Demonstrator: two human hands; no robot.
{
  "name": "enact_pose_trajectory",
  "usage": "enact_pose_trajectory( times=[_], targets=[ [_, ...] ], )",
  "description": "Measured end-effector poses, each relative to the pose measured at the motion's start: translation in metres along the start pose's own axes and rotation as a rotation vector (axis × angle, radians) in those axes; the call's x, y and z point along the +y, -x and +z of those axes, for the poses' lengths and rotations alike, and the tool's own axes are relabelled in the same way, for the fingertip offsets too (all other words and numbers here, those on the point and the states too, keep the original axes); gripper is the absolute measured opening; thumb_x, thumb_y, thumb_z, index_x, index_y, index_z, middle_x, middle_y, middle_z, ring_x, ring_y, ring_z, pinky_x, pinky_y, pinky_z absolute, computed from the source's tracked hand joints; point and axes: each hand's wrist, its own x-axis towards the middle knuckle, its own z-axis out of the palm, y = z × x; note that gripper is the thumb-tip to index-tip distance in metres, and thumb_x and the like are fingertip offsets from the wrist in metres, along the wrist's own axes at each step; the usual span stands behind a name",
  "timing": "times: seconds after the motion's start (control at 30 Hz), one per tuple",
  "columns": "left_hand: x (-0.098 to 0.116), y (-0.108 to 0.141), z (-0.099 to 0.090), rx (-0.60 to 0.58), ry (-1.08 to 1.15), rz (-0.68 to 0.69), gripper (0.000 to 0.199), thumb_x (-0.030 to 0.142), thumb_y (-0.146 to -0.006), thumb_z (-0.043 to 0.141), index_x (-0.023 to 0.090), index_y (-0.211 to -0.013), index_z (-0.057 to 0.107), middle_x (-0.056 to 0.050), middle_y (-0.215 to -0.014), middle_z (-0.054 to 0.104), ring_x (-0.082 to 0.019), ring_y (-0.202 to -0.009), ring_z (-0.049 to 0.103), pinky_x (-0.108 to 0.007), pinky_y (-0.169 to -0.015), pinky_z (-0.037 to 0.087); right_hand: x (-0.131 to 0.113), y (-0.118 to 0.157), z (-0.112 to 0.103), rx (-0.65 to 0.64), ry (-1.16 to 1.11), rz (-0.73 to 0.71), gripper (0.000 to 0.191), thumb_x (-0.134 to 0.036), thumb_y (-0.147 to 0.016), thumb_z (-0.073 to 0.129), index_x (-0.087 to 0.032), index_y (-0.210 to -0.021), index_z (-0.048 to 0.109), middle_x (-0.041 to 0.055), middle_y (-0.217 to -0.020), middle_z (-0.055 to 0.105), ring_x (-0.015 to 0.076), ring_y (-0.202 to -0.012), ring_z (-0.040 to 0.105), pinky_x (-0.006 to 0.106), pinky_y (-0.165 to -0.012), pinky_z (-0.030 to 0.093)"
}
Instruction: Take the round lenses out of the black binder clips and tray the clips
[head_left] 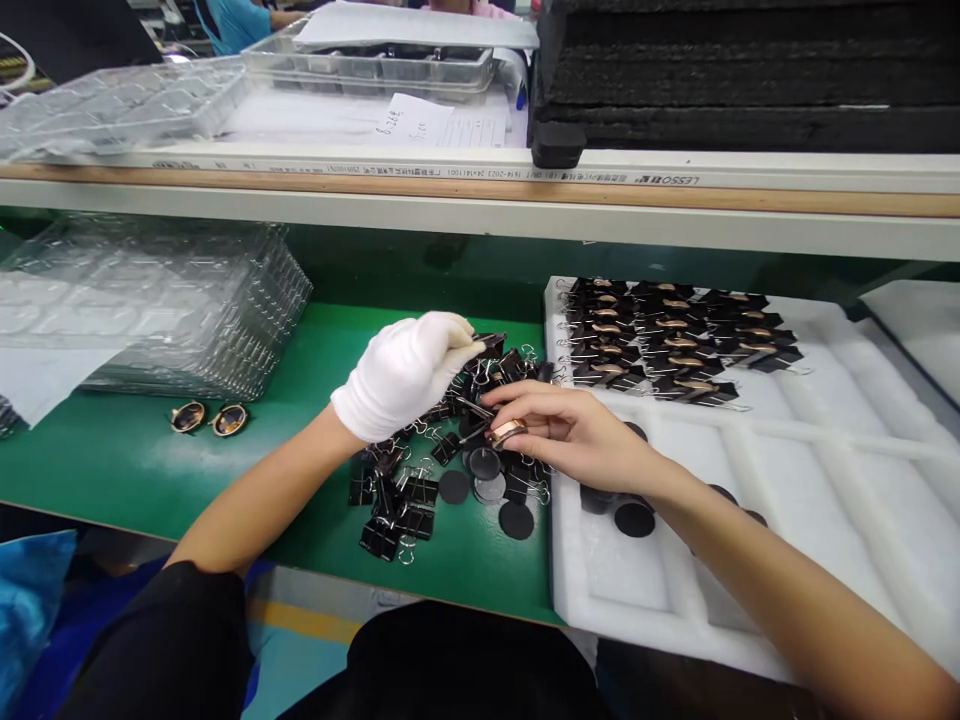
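My left hand (412,370), in a white glove, pinches a black binder clip (491,344) above a heap of similar clips. Bare, my right hand (566,430) has its thumb and fingers closed on a small round gold-rimmed piece (508,432); a dark, thin part shows beside its fingertips, too small to make out. Beneath both hands, loose black binder clips (416,490) with silver wire handles lie on the green tabletop (300,480). Several black discs (516,520) are among them. Two gold-rimmed round pieces with dark patterned centres (229,420) rest at the left.
A white foam tray (810,450) on the right holds rows of clipped gold-rimmed pieces (679,342) and loose black discs (634,518). Stacked clear plastic trays (187,310) stand at left. A shelf edge (480,205) crosses above, bearing trays, papers and black foam sheets (750,80).
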Motion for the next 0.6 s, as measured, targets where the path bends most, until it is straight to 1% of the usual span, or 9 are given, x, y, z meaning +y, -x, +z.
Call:
enact_pose_trajectory(
  times=[0.07,0.1,0.17,0.23,0.3,0.37,0.47,0.53,0.6],
  targets=[
    [0.006,-0.001,-0.001,0.030,0.171,-0.183,0.019,0.037,-0.101,0.060,0.020,-0.093,0.058,-0.002,-0.087,0.076,-0.016,-0.079,0.074,-0.030,-0.074,0.057,0.001,0.000,0.000,0.085,-0.009,0.017,0.014,-0.034,-0.088,0.079,-0.028,-0.101,0.082,0.0097,-0.148,0.062,0.0208,-0.097,0.076,0.039,-0.085,0.067],
    [0.010,-0.002,-0.002,0.005,0.286,-0.281,0.019,0.037,-0.100,0.061,0.020,-0.092,0.057,-0.001,-0.082,0.074,-0.015,-0.075,0.074,-0.029,-0.071,0.058,0.001,-0.001,0.000,0.134,-0.031,0.009,0.015,-0.034,-0.087,0.081,-0.028,-0.101,0.082,0.0094,-0.151,0.060,0.0235,-0.105,0.076,0.041,-0.088,0.066],
    [0.017,-0.005,-0.004,-0.096,0.532,-0.437,0.021,0.038,-0.100,0.060,0.020,-0.091,0.054,0.000,-0.075,0.072,-0.015,-0.070,0.073,-0.028,-0.066,0.057,0.000,-0.001,0.000,0.205,-0.107,-0.027,0.015,-0.035,-0.085,0.083,-0.029,-0.100,0.082,0.0096,-0.144,0.066,0.0285,-0.121,0.071,0.044,-0.095,0.064],
    [0.024,-0.007,-0.006,-0.195,0.674,-0.503,0.023,0.040,-0.100,0.059,0.020,-0.090,0.053,-0.001,-0.073,0.071,-0.015,-0.068,0.072,-0.028,-0.064,0.056,-0.002,-0.002,-0.001,0.215,-0.186,-0.043,0.016,-0.036,-0.083,0.086,-0.029,-0.097,0.082,0.0093,-0.123,0.076,0.0291,-0.118,0.073,0.046,-0.097,0.064],
    [0.028,-0.007,-0.007,-0.250,0.605,-0.461,0.028,0.043,-0.101,0.053,0.021,-0.084,0.052,0.000,-0.070,0.067,-0.014,-0.064,0.066,-0.027,-0.062,0.052,-0.004,-0.002,-0.001,0.218,-0.238,-0.029,0.017,-0.036,-0.082,0.088,-0.028,-0.095,0.082,0.0066,-0.105,0.079,0.0255,-0.099,0.078,0.046,-0.094,0.065],
    [0.030,-0.006,-0.009,-0.295,0.414,-0.326,0.038,0.046,-0.102,0.044,0.022,-0.073,0.049,0.001,-0.062,0.058,-0.012,-0.057,0.055,-0.028,-0.058,0.043,-0.006,-0.001,-0.002,0.228,-0.249,-0.016,0.016,-0.034,-0.080,0.089,-0.026,-0.093,0.083,0.0047,-0.099,0.078,0.0212,-0.087,0.078,0.044,-0.092,0.067],
    [0.030,-0.002,-0.011,-0.375,0.203,-0.155,0.048,0.056,-0.094,0.049,0.023,-0.061,0.038,0.004,-0.052,0.040,-0.011,-0.048,0.036,-0.028,-0.050,0.029,-0.008,0.001,-0.004,0.226,-0.221,-0.014,0.015,-0.032,-0.079,0.089,-0.025,-0.091,0.083,0.0047,-0.099,0.078,0.0193,-0.085,0.077,0.039,-0.089,0.067],
    [0.030,0.000,-0.012,-0.403,0.139,-0.130,0.056,0.065,-0.083,0.060,0.023,-0.058,0.032,0.006,-0.049,0.032,-0.009,-0.045,0.029,-0.028,-0.047,0.023,-0.011,0.001,-0.004,0.216,-0.202,-0.010,0.013,-0.032,-0.079,0.090,-0.026,-0.089,0.083,0.0048,-0.098,0.078,0.0198,-0.086,0.076,0.038,-0.086,0.067],
    [0.032,0.002,-0.011,-0.393,0.071,-0.115,0.062,0.071,-0.077,0.064,0.023,-0.056,0.031,0.006,-0.047,0.031,-0.009,-0.043,0.029,-0.028,-0.047,0.020,-0.014,0.002,-0.005,0.206,-0.187,0.007,0.012,-0.032,-0.079,0.090,-0.027,-0.087,0.084,0.0049,-0.097,0.078,0.0209,-0.088,0.076,0.038,-0.086,0.066]
  ],
)
